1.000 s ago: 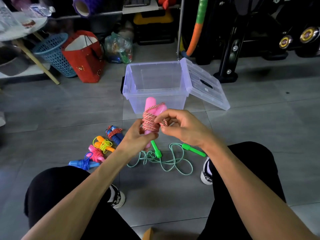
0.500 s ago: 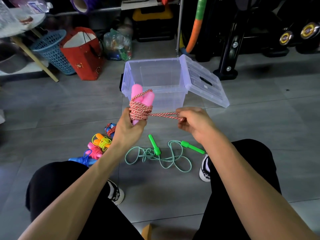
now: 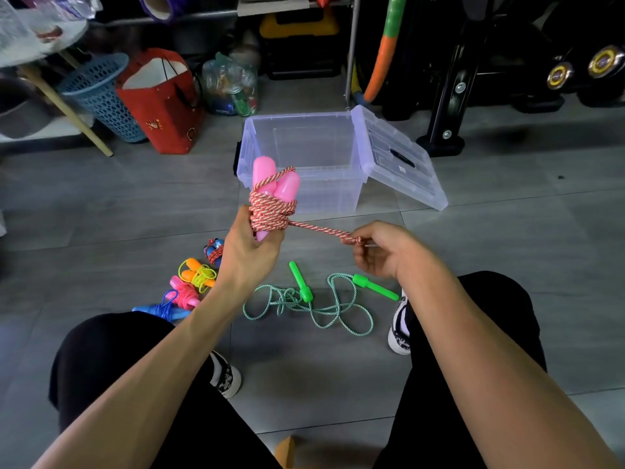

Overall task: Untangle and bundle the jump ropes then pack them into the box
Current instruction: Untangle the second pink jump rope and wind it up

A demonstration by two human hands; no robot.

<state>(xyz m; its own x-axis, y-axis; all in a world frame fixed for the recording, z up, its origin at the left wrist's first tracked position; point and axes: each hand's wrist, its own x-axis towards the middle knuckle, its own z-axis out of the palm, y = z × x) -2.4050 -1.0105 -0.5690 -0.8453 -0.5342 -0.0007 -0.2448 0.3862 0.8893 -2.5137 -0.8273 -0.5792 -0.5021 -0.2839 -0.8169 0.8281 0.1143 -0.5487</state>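
We hold the pink rope bundle upright in our left hand, fingers curled round the lower ends of the two pink handles, in front of the clear box. Our right hand pinches the free tail of the red-and-white cord, drawn taut sideways from the coil.

To finish this bundle well, we judge it best to keep the tail under steady tension while we tuck it beneath one of the wraps, so the turns do not slacken. The left thumb should press on the coil as the tail goes through; the handles are smooth, glossy plastic with rounded tips, and the coil could slide along them if we ease our grip. The cord itself is twisted and braided, with a rough surface that should bite on itself once cinched.

On the grey tiled floor between our knees lies the green rope, loose and looped in open tangles, its slim bright green handles lying apart. It looks thin and limp, likely to snag on itself. To the left sit bundles already wrapped: orange with yellow cord, pink, blue, and a blue one wound in red cord.

The box stands on the floor beyond our hands, lid hinged open to the right; it is translucent and thin-walled, and we see no rope inside.
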